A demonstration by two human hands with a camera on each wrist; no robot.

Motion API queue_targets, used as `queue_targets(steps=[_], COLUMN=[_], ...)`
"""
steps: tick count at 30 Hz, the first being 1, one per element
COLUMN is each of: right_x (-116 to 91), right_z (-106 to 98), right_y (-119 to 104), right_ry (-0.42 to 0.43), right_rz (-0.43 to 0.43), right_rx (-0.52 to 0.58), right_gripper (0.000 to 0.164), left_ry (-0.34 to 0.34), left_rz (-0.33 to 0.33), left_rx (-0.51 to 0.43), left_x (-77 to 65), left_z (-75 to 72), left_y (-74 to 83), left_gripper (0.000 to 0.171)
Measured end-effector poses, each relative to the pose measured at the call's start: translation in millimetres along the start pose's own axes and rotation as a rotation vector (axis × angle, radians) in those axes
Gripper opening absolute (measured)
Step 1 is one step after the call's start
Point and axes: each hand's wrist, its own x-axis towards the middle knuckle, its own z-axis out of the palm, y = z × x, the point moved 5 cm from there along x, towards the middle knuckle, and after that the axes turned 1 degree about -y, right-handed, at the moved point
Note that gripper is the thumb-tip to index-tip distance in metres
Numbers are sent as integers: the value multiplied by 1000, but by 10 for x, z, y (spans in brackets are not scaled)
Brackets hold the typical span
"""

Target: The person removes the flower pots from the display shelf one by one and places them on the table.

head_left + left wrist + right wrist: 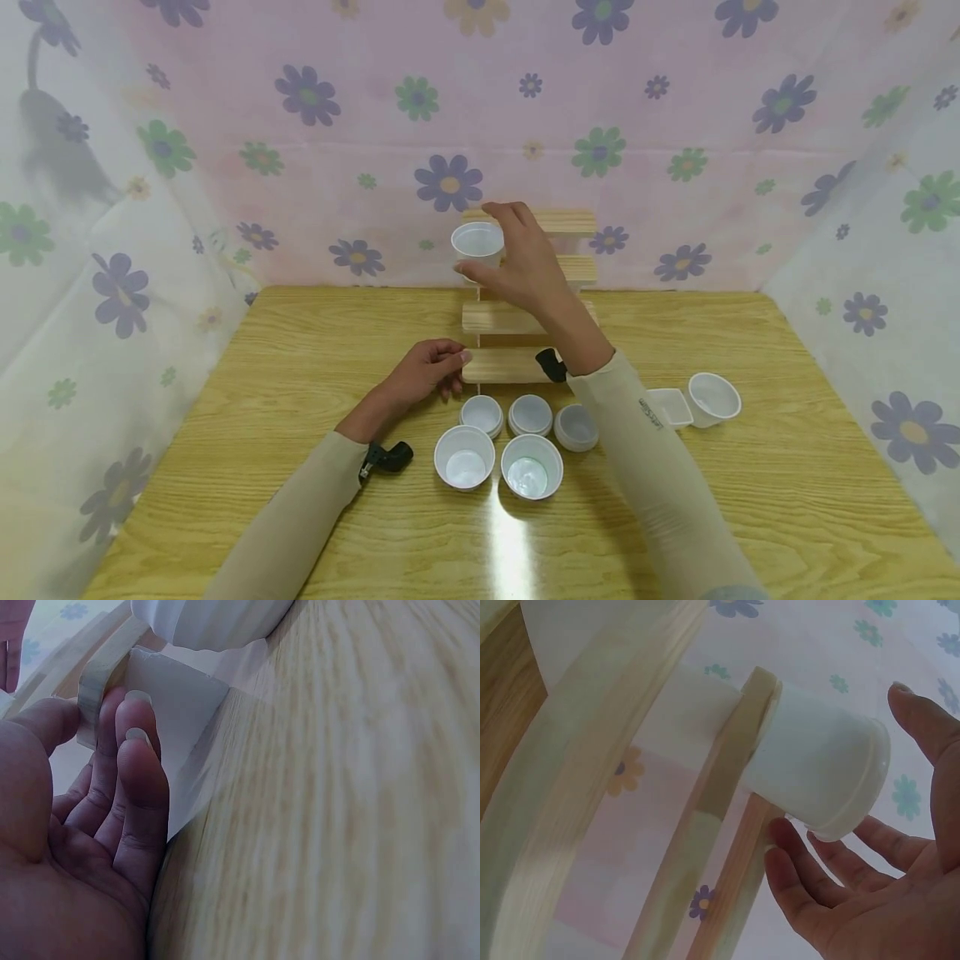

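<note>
A stepped wooden shelf (510, 365) with pale boards stands at the back of the table. My left hand (423, 372) pinches the left end of its lowest board, thumb on one side and fingers behind, as the left wrist view shows. A white plastic cup (817, 757) stands with its base on the left end of an upper board. Around it my right hand (525, 262) is spread, with the thumb (926, 724) apart from the cup and the fingers curving loosely beside its rim in the right wrist view.
Several white cups stand before the shelf, among them a taller left cup (465, 458) and a taller right cup (532, 468). Right of my forearm are a square white dish (670, 407) and a round white bowl (714, 398). A flowered cloth (360, 183) hangs behind the table.
</note>
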Motion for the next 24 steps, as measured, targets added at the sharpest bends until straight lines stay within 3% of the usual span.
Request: queue_targets(steps=[5,14,24], right_x=[39,44,-1], right_z=[45,96,82], right_y=[33,60,66], right_ry=[-2,42,68], right_rz=[16,-43,-34], right_rx=[9,25,36], right_gripper=[86,72,74], left_ry=[-4,-3,-7], left_rz=[0,-6,-7], left_rx=[6,-11,-7], left_x=[4,19,12], left_z=[-7,-12,-6], left_y=[-7,-38,-26], left_gripper=[35,37,38])
